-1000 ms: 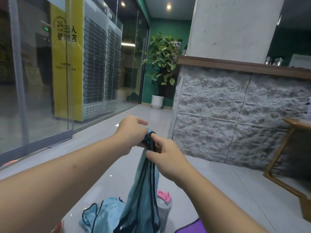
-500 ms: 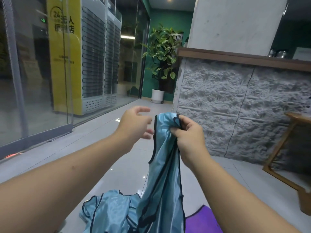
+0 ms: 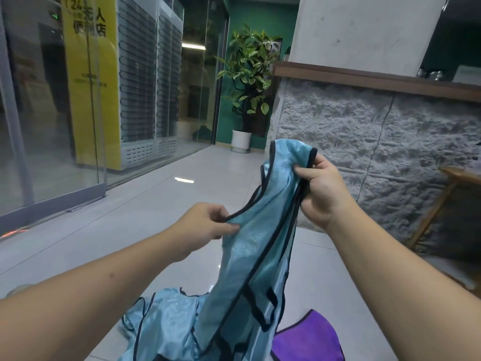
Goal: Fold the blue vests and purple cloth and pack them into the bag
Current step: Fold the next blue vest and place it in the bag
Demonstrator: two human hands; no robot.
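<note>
A light blue mesh vest [image 3: 263,251] with black trim hangs in the air in front of me. My right hand [image 3: 318,192] grips its bunched top, up at the right. Lower and to the left, my left hand [image 3: 205,225] pinches the black-trimmed edge of the vest. A second blue vest [image 3: 164,324] lies crumpled on the floor below. The purple cloth [image 3: 307,340] lies on the floor at the bottom right, partly covered by the hanging vest. No bag is in view.
Pale floor tiles [image 3: 145,212] stretch ahead. A glass wall [image 3: 52,113] runs along the left. A rough stone counter [image 3: 364,152] with a wooden top stands to the right, a wooden chair [image 3: 447,199] beside it. A potted plant [image 3: 247,84] stands at the far end.
My right hand has risen to the right with the vest's top. My left hand, briefly free, dropped and now pinches the vest's edge, spreading the fabric. A bottle seen earlier on the floor is hidden.
</note>
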